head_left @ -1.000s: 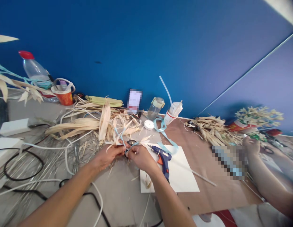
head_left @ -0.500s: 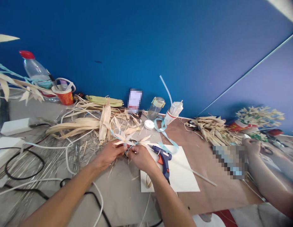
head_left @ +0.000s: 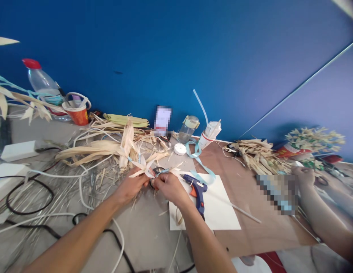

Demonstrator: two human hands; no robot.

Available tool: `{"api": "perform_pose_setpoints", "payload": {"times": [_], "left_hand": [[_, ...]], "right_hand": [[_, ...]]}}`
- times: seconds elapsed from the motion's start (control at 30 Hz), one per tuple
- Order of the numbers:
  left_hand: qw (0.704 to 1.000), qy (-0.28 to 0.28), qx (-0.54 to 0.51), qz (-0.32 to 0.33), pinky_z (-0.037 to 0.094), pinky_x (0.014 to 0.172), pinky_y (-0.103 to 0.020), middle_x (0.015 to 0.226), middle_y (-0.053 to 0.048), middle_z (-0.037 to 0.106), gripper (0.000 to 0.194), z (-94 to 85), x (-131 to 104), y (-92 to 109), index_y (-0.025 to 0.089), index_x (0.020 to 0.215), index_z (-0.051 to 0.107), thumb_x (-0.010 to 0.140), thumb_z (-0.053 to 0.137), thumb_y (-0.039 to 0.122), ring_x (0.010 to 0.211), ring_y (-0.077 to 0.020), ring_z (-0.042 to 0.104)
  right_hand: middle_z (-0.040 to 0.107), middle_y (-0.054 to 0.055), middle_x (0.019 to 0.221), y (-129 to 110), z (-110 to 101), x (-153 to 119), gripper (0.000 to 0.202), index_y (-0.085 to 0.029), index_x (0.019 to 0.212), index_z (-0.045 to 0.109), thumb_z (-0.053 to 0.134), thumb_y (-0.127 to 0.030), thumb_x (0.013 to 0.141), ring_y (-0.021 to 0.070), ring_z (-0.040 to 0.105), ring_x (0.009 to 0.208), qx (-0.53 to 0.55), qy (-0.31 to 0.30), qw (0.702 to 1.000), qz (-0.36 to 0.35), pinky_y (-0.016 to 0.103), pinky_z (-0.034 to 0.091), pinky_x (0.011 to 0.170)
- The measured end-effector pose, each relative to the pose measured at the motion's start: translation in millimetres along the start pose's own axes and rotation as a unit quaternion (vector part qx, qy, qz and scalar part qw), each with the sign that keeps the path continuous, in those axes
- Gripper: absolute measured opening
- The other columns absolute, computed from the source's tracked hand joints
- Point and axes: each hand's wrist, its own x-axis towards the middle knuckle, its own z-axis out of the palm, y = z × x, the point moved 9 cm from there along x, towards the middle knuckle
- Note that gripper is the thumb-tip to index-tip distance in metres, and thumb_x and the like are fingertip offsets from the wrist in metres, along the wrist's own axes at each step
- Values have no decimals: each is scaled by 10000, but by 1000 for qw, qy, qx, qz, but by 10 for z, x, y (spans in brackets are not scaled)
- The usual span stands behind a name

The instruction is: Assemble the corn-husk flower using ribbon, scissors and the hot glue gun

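My left hand [head_left: 134, 186] is closed at the base of pale, pointed corn-husk leaves [head_left: 142, 168] that fan out above the fingers. My right hand [head_left: 171, 189] pinches a thin stem wrapped in light-blue tape [head_left: 162, 173], with more husk tips sticking out past its knuckles. The two hands are close together, and the fingertips partly hide what lies between them. A dark ring-shaped object [head_left: 158, 170] shows just behind the fingers. Right of my right hand, a blue glue gun [head_left: 198, 191] with an orange trigger lies on a white sheet [head_left: 222, 214].
Dry husks [head_left: 91, 151] and a corn cob [head_left: 126, 121] lie behind my hands. Light-blue ribbon [head_left: 203, 167], a white roll [head_left: 180, 149], a jar [head_left: 188, 129] and a paper cup [head_left: 206, 139] stand farther back. Cables cross the left side. A co-worker's hand [head_left: 304, 177] is at right.
The husk leaves in my left hand have tilted and shifted left, opening a gap between the two husk bunches. The dark ring behind my fingers has come into view.
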Motion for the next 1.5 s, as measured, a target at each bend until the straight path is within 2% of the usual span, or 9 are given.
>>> {"api": "perform_pose_setpoints", "payload": {"times": [0.1,0.3,0.4,0.5,0.63,0.77,0.87,1.2,1.5], "left_hand": [[997,20,-72,-27,266,474,-236,468,62,418,256,-10,4,-43,191,610,529,687,630,414,453,-99,355],[971,37,-232,-34,328,504,-208,543,57,501,259,-31,24,-46,159,657,545,626,723,345,459,-60,407],[965,41,-259,-30,351,521,-208,555,50,527,245,-47,20,-19,155,662,550,638,721,329,460,-59,422],[968,41,-244,-33,363,527,-219,518,48,513,237,-56,19,-43,151,662,561,666,698,345,466,-74,438],[978,54,-201,-28,350,517,-226,490,46,497,241,-96,38,-120,146,667,570,680,680,361,470,-85,438],[986,47,-157,-18,324,507,-227,478,48,486,244,-91,46,-151,143,677,567,692,666,366,466,-82,415],[989,36,-141,-27,318,501,-226,530,38,513,263,-64,25,-148,142,707,578,678,671,385,489,-84,418],[989,16,-124,-82,288,493,-216,504,39,490,298,-48,34,-261,140,670,575,646,682,417,481,-81,377],[998,0,-37,-54,274,476,-222,474,58,446,265,-53,79,-291,147,611,551,681,640,387,457,-86,376]], "right_hand": [[513,-30,544,-36,-4,-5,218,-170,554,537,465,-253,743,103,472,559,-8,9,1000,-5,208,324,539],[611,2,706,-156,-87,-45,139,-164,769,606,503,-257,757,130,528,652,72,101,990,-60,229,401,634],[624,15,744,-238,-43,-81,162,-166,776,604,472,-259,786,132,542,661,103,90,983,-124,227,416,634],[640,31,784,-286,12,-109,159,-168,804,609,492,-273,787,140,560,690,124,63,977,-159,229,426,645],[626,24,746,-260,6,-92,206,-171,755,599,484,-333,806,143,553,698,137,74,978,-142,227,412,642],[442,-30,534,-112,-62,-29,308,-176,556,473,476,-370,795,108,421,543,118,118,983,-71,220,324,525],[365,-46,497,-54,-42,14,336,-182,518,418,493,-395,766,92,337,497,142,100,983,-56,223,275,485],[359,-51,474,-92,-38,14,315,-175,485,439,482,-338,752,88,334,481,80,97,990,-67,223,259,484],[574,-4,602,-153,4,-76,147,-172,632,577,487,-205,744,119,505,585,-38,85,992,-86,218,345,563]]}}
